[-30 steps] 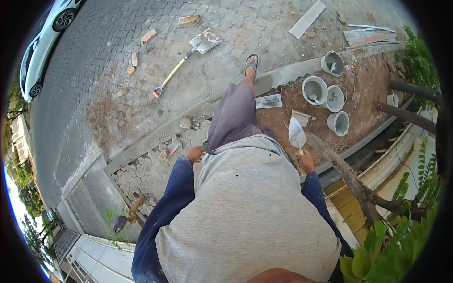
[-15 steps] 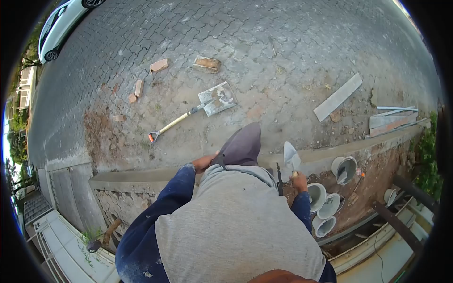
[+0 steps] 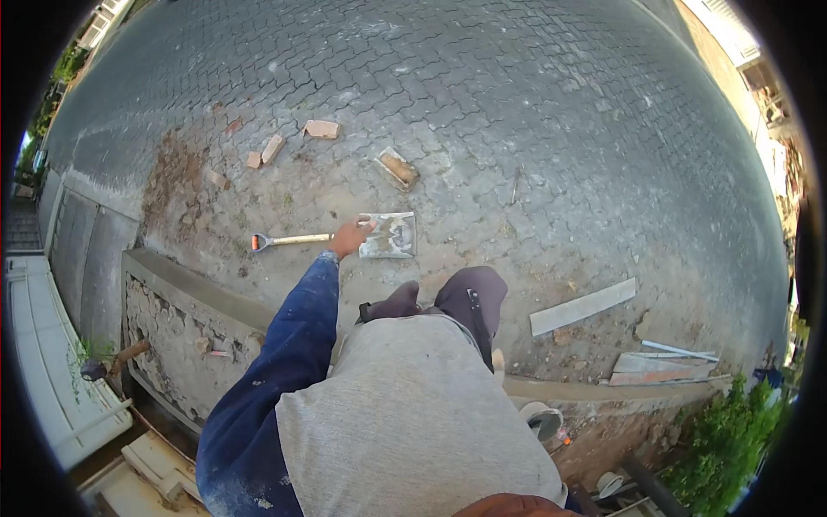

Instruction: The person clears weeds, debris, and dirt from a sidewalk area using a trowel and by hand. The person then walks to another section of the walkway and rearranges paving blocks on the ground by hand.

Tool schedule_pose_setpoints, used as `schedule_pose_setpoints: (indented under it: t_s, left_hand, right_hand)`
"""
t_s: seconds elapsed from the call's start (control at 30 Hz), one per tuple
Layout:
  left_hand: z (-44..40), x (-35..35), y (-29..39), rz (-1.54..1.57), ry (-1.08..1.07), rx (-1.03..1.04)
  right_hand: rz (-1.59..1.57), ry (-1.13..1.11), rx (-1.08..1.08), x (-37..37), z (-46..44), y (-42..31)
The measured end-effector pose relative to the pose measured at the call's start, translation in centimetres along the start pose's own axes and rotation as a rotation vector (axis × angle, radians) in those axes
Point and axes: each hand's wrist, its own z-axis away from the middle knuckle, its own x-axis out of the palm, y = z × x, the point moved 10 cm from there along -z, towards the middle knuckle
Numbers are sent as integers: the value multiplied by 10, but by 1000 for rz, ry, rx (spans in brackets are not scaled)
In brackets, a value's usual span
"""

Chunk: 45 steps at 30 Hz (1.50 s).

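Note:
My left hand (image 3: pixel 351 237) is stretched out in front of me, fingers partly extended, with nothing visible in it. In the view it overlaps the neck of a shovel lying on the ground; whether it touches the shovel I cannot tell. The shovel has a cement-smeared square blade (image 3: pixel 389 235), a pale wooden shaft (image 3: pixel 300 239) and an orange and grey D-handle (image 3: pixel 258 242). My right hand is hidden behind my body, and the trowel does not show clearly. A small pale thing (image 3: pixel 499 360) by my right leg is too little seen to name.
Several bricks (image 3: pixel 324 129) and a mortar-covered block (image 3: pixel 396 169) lie beyond the shovel. A long board (image 3: pixel 583 307) and stacked planks (image 3: pixel 659 369) are at right. A low wall (image 3: pixel 194 289) runs at left; a bucket (image 3: pixel 543 420) stands behind at right.
I have turned and stepped off the low wall's edge toward the shovel. My left hand has moved from my thigh out over it. My right hand, with the trowel, has left the view.

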Motion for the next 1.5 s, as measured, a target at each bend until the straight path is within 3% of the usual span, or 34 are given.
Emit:
schedule_pose_setpoints:
  t_s: [0.07, 0.17, 0.2, 0.23, 0.27, 0.3, 0.33, 0.43, 0.47, 0.5, 0.53, 0.57, 0.6, 0.63, 0.73, 0.8, 0.9, 0.97, 1.03, 1.07, 1.13, 1.2, 1.27, 1.33, 1.4, 1.5]
  left_hand:
    - [1, 3, -23, 35, 30, -51]
    - [34, 10, -85, 115, 156, -257]
    - [24, 27, -146, -87, 122, -89]
    - [59, 38, -168, 125, 100, -508]
    - [65, 67, -177, -691, -229, -139]
    - [91, 87, -189, -894, -374, -193]
    - [101, 95, -239, -750, -307, -354]
    - [81, 142, -232, -660, -283, -269]
    - [74, 145, -151, -626, -338, -241]
    - [66, 121, -92, -142, -108, -565]
    - [67, 113, -66, 361, 143, -851]
    - [31, 107, -48, 325, 179, -675]
    - [-5, 99, -40, 276, 292, -491]
    - [-33, 91, -29, 219, 402, -313]
    - [-59, 59, 51, 480, 465, -368]
    - [-85, 49, 63, 546, 444, -352]
    - [-124, 50, 11, 444, 478, -396]
    - [-125, 47, -14, 473, 505, -584]
    - [-139, 43, -36, 261, 506, -548]
    - [-149, 38, -47, 296, 526, -556]
    - [-172, 44, -51, -155, 265, -581]
    - [-200, 10, -31, -245, 273, -573]
    - [-208, -28, -22, 958, 729, -806]
    - [-241, -85, -17, 806, 936, -679]
    - [-252, -142, 22, 1014, 1050, -575]
    - [-253, -198, 46, 1088, 1233, -547]
  right_hand:
    - [-185, -182, 212, -42, -3, 36]
    - [-144, -263, 187, -133, -70, 64]
    - [-120, -276, 162, -165, -98, 74]
    - [-94, -282, 133, -197, -128, 84]
    - [-64, -287, 102, -231, -159, 93]
    - [-35, -276, 66, -267, -191, 99]
    - [5, -258, 22, -304, -224, 102]
    - [155, -193, -124, -425, -332, 102]
    - [210, -166, -162, -465, -376, 107]
    - [192, -140, -138, -503, -417, 116]
    - [111, 67, -189, -530, -485, 163]
    - [-313, -15, 321, -578, -528, 177]
    - [-298, -24, 399, -619, -577, 169]
    - [-357, 69, 382, -664, -616, 141]
    - [-389, 314, 278, -757, -724, 48]
    - [-377, 245, 149, -778, -778, -46]
    - [-281, 12, -40, -760, -840, -189]
    - [-51, -100, -230, -729, -884, -261]
    - [-14, -288, -276, -699, -905, -325]
    - [26, -355, -260, -692, -913, -352]
    - [88, -439, -244, -691, -935, -382]
    - [37, -576, -135, -666, -983, -383]
    - [79, -582, -118, -668, -1026, -393]
    - [141, -577, -60, -681, -1066, -412]
    - [210, -610, -82, -693, -1100, -444]
    - [353, -673, -167, -703, -1154, -499]
